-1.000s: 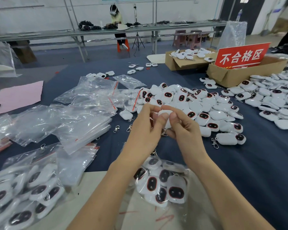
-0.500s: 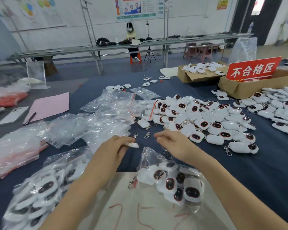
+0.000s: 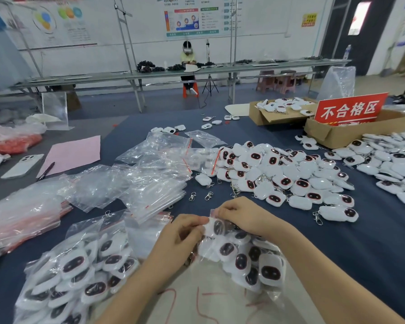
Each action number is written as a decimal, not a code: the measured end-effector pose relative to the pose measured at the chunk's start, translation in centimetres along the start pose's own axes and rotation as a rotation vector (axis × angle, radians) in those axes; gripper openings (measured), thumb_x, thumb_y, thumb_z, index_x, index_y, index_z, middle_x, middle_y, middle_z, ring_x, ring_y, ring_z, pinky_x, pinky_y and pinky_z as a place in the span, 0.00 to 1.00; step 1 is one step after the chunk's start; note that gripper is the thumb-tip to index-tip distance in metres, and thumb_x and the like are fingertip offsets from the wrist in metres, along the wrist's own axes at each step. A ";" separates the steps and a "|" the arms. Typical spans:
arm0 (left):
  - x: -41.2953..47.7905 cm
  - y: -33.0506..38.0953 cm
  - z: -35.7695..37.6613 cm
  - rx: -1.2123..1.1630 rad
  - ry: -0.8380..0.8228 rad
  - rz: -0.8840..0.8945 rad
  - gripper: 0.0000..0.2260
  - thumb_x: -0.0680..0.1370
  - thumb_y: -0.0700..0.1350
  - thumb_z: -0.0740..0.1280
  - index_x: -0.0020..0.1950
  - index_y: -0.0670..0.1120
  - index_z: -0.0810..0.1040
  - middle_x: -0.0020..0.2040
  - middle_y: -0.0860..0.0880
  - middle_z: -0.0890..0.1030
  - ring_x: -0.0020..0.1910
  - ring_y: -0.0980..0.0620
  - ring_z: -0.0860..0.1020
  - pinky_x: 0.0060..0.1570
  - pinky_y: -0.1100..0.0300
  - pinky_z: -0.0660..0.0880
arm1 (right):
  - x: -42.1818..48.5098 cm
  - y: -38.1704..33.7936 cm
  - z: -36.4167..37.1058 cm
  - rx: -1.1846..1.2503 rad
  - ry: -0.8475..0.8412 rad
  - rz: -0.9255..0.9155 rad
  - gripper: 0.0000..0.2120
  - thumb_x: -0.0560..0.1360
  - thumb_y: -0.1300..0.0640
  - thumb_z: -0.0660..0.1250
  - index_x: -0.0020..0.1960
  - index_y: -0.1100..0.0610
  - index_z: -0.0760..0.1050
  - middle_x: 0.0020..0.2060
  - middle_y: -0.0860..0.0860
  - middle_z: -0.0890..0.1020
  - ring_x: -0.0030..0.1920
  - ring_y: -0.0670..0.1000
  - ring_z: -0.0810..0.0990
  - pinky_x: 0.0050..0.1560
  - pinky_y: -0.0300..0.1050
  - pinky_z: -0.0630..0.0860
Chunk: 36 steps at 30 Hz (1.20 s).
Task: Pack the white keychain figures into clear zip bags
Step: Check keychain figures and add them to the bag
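Currently our left hand [image 3: 175,237] pinches a white keychain figure [image 3: 216,226] at the mouth of the part-filled zip bag [image 3: 250,260] on the worktop [image 3: 360,242]; our right hand [image 3: 241,216] pinches the lip. Insertion step, we judge; next, push it fully inside.

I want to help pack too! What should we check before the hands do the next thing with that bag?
1. Left hand pinches the white figure at the bag mouth: ok.
2. Right hand pinches the top edge of the zip bag: ok.
3. White figure fully inside the zip bag: cannot tell.
4. Zip pressed closed: cannot tell.
5. Loose figures waiting in a pile: ok.
6. Empty bags ready nearby: ok.
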<state>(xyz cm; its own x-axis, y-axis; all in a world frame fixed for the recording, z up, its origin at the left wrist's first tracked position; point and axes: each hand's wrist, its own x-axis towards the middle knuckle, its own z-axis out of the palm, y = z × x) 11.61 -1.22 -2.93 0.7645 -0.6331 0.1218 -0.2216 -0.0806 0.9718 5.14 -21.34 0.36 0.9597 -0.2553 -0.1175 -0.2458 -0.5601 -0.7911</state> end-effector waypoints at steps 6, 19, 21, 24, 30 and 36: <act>-0.1 1.3 0.6 -0.198 -0.122 -0.107 0.14 0.84 0.39 0.62 0.68 0.53 0.76 0.49 0.48 0.86 0.36 0.48 0.75 0.31 0.61 0.70 | -0.2 -0.1 0.2 0.037 0.059 -0.044 0.10 0.79 0.48 0.65 0.47 0.46 0.85 0.46 0.54 0.86 0.50 0.57 0.83 0.57 0.58 0.77; -4.1 3.3 0.7 -0.007 0.127 0.020 0.10 0.79 0.38 0.69 0.59 0.49 0.77 0.52 0.49 0.81 0.45 0.63 0.79 0.46 0.71 0.74 | -4.1 -2.6 -2.5 0.470 0.254 -0.225 0.06 0.79 0.49 0.68 0.49 0.44 0.84 0.44 0.46 0.87 0.44 0.46 0.86 0.43 0.33 0.79; -4.2 3.6 1.2 -0.031 0.107 0.006 0.10 0.79 0.37 0.70 0.57 0.48 0.77 0.49 0.47 0.81 0.43 0.62 0.79 0.45 0.68 0.75 | -4.8 -3.2 -2.9 0.472 0.324 -0.263 0.05 0.78 0.51 0.69 0.49 0.47 0.84 0.45 0.47 0.87 0.45 0.47 0.86 0.48 0.37 0.81; -2.8 4.8 1.4 -0.137 0.168 -0.035 0.10 0.79 0.38 0.70 0.58 0.47 0.77 0.50 0.44 0.83 0.42 0.61 0.81 0.41 0.66 0.77 | -6.0 -4.1 -3.1 0.545 0.397 -0.314 0.07 0.76 0.52 0.70 0.51 0.53 0.84 0.45 0.51 0.87 0.46 0.51 0.86 0.52 0.44 0.82; -2.1 7.5 2.7 -0.178 0.110 -0.016 0.05 0.80 0.41 0.70 0.55 0.49 0.82 0.46 0.51 0.86 0.44 0.55 0.83 0.43 0.62 0.79 | -7.8 -5.0 -3.2 0.680 0.461 -0.307 0.05 0.74 0.51 0.71 0.47 0.49 0.85 0.45 0.51 0.87 0.48 0.52 0.86 0.51 0.47 0.83; -2.7 10.4 2.1 0.194 0.274 0.350 0.18 0.80 0.42 0.70 0.63 0.63 0.77 0.52 0.61 0.81 0.50 0.61 0.80 0.48 0.71 0.74 | -8.8 -4.7 -3.5 0.844 0.537 -0.236 0.06 0.80 0.58 0.67 0.51 0.56 0.82 0.43 0.54 0.87 0.46 0.54 0.87 0.42 0.40 0.82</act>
<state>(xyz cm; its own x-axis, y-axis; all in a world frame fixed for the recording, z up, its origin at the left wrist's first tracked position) 5.98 -1.96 6.43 0.7496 -0.4236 0.5085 -0.5826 -0.0577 0.8107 -2.66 -19.20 7.22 0.7325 -0.6455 0.2161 0.3165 0.0419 -0.9477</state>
